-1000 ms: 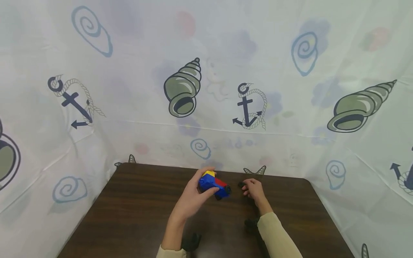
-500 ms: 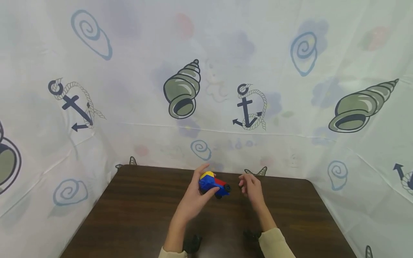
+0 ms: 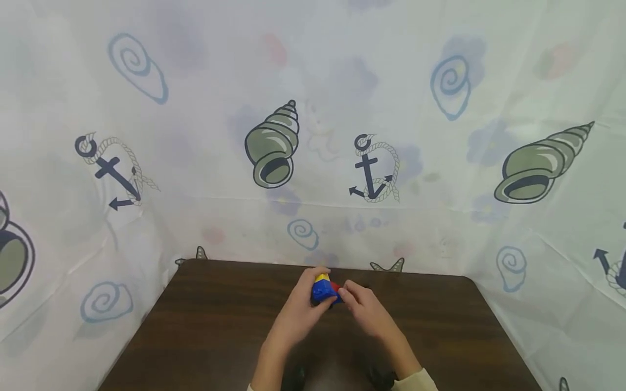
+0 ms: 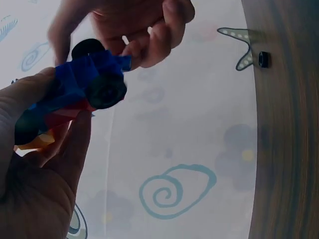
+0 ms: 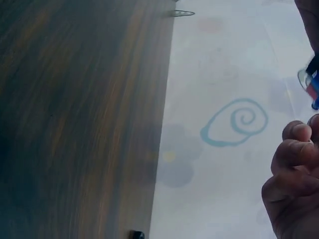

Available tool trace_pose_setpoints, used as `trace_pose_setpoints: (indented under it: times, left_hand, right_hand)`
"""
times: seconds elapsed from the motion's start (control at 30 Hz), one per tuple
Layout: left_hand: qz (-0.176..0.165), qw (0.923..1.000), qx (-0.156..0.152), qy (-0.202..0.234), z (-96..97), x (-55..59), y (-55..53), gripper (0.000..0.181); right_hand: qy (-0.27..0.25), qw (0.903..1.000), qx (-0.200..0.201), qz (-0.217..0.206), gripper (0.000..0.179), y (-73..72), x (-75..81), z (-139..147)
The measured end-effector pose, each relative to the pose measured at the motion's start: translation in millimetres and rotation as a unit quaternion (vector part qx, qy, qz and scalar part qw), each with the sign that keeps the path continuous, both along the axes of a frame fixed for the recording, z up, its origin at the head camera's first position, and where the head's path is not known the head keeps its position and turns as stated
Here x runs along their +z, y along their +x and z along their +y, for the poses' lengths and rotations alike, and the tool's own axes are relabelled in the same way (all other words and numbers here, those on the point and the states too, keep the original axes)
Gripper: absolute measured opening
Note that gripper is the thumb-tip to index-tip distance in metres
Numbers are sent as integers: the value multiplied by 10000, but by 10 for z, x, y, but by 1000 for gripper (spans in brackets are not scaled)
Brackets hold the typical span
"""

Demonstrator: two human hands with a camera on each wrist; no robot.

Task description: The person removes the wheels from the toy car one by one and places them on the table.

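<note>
A toy car with a blue body, red and yellow parts and black wheels is held above the table. My left hand grips its rear, thumb on one side and fingers on the other. At the front end, my right hand pinches the car with thumb and forefinger. The left wrist view shows the car's blue underside and a black front wheel, with the right hand's fingers curled just behind. Only a sliver of the car shows in the right wrist view, beyond the curled right fingers.
A small black wheel-like piece lies on the dark wooden table near its far edge. Behind the table hangs a white cloth printed with shells and anchors. Dark devices show by the wrists.
My right hand has left the spot by the small black piece on the table and moved left onto the front of the car. The left hand keeps its hold, the car slightly turned.
</note>
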State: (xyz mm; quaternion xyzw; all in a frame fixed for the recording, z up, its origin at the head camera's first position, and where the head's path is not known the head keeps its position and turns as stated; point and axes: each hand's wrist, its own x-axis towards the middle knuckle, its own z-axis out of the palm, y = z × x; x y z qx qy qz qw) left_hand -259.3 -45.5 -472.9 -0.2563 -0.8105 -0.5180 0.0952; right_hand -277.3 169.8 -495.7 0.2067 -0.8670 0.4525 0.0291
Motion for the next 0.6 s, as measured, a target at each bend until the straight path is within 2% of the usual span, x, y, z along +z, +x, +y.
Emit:
trace_pose_setpoints:
  times: [0.07, 0.13, 0.23, 0.33, 0.5, 0.6]
  left_hand:
    - [-33, 10000, 12, 20, -3, 5, 19, 63]
    - [-134, 9999, 17, 104, -9, 14, 26, 67]
    - [-399, 9986, -7, 356, -21, 6, 10, 79]
    - [-725, 9953, -79, 634, -29, -56, -33, 86]
    - [-1255, 9895, -300, 656, -37, -206, -129, 64]
    - [-1276, 9890, -489, 560, -41, -263, -171, 51]
  right_hand:
    - [83, 9999, 73, -37, 44, 25, 12, -8]
    - [120, 9999, 89, -54, 48, 34, 27, -15]
    - [84, 9998, 160, -127, 51, 30, 56, -27]
    - [47, 9993, 257, -272, 53, 18, 60, -41]
    - [-98, 9984, 164, -535, 52, 36, 37, -69]
    - [-283, 9959, 253, -820, 50, 52, 38, -64]
